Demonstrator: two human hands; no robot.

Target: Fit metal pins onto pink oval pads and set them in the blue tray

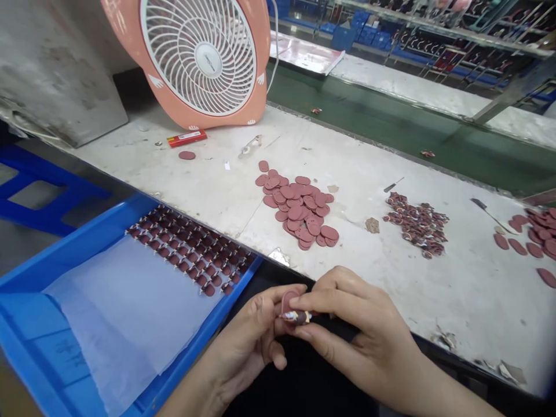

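Close to the table's front edge, my left hand (247, 333) and my right hand (360, 330) meet on one small piece. It consists of a reddish-brown oval disc (288, 299) and a small dark brown painted figure (297, 317) with white and yellow parts. My left fingers are curled round the disc side. The thumb and index finger of my right hand pinch the figure against it; whether the two parts are joined I cannot tell. Beyond my hands lies a pile of similar oval discs (299, 211), and to its right a heap of small brown figures (417, 223).
On the left, a blue tray (26, 307) holds a white sheet (139, 301) and rows of disc-and-figure pieces (186, 246). A pink fan (260, 87) stands at the back near a red box (187, 138). Two thin tools (393, 185) and more discs (542, 234) lie rightward.
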